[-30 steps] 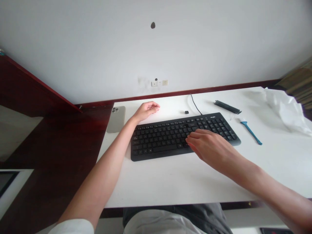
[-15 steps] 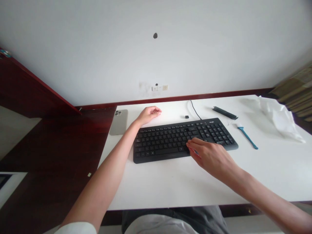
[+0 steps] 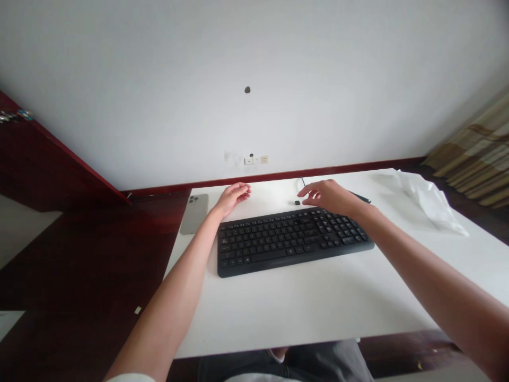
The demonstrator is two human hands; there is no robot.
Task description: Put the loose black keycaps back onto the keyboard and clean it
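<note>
A black keyboard (image 3: pixel 274 262) lies on the white table. Behind its upper left corner rests my left hand (image 3: pixel 234 198), fingers loosely curled and apart with nothing in them. My right hand (image 3: pixel 324 194) is over the keyboard's back edge, its thumb and fingers parted and empty. Just left of those fingertips sits a small black piece (image 3: pixel 297 202) that looks like a keycap. The keyboard's cable (image 3: pixel 302 182) shows partly behind the right hand. A long dark strip (image 3: pixel 361 197) is mostly covered by my right wrist.
A phone (image 3: pixel 194 215) lies face down at the table's left edge. Crumpled white plastic (image 3: pixel 431 204) is at the right. The wall with sockets (image 3: pixel 256 160) stands behind the table (image 3: pixel 302 310), and a dark red door (image 3: pixel 51 148) is on the left.
My right hand has left the lower keys and moved up and away toward the small black piece, its fingers opening. The blue brush is now out of sight. My left hand stays behind the keyboard.
</note>
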